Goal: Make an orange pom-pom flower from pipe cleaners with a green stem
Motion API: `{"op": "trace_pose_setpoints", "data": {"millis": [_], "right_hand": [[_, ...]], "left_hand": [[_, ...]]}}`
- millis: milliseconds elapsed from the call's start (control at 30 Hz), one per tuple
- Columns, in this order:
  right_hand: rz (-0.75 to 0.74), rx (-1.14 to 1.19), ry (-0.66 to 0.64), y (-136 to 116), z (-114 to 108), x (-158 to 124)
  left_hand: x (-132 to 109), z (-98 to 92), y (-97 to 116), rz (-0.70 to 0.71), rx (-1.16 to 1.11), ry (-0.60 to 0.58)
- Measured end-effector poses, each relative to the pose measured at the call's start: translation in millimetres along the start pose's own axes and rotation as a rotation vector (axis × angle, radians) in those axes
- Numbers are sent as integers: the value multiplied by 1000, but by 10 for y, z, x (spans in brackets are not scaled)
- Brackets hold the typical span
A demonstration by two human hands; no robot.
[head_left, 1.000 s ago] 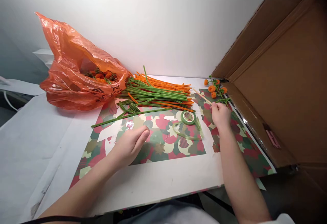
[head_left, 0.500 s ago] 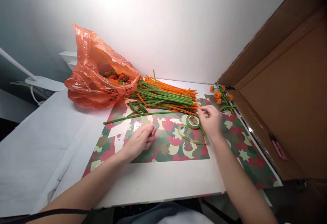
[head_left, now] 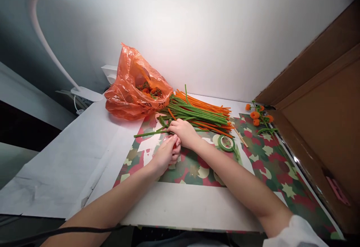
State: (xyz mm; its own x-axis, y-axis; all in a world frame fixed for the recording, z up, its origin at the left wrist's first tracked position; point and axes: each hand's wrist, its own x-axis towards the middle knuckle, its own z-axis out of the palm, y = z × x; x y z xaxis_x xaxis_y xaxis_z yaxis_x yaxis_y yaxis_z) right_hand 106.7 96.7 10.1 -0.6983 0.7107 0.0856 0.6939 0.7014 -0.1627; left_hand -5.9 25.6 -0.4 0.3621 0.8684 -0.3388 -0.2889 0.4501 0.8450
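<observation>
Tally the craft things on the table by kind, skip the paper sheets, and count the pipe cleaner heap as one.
Orange plastic bag: 1
Pipe cleaner heap: 1
Green tape roll: 1
Wooden stick: 1
Orange flower sprig: 1
Total: 5

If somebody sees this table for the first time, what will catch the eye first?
The orange plastic bag at the back left stands out, and beside it the long bundle of green and orange wires. In front of the bundle, the right hand touches the green wires' ends, with the left hand close beside it.
</observation>
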Motion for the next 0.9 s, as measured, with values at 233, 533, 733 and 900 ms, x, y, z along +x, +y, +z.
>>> {"op": "trace_pose_setpoints", "data": {"millis": [233, 533, 733, 900], "right_hand": [[40, -15, -24, -33, 34, 29], [251, 197, 338, -79, -654, -253], [416, 648, 427, -46, -1054, -838], [465, 897, 146, -140, -589, -1057]], "left_hand": [[-27, -2, -34, 30, -48, -13], [-140, -26, 260, 154, -212, -8], [-121, -133, 480, 92, -628, 142], [-23, -242, 475, 72, -764, 209]]}}
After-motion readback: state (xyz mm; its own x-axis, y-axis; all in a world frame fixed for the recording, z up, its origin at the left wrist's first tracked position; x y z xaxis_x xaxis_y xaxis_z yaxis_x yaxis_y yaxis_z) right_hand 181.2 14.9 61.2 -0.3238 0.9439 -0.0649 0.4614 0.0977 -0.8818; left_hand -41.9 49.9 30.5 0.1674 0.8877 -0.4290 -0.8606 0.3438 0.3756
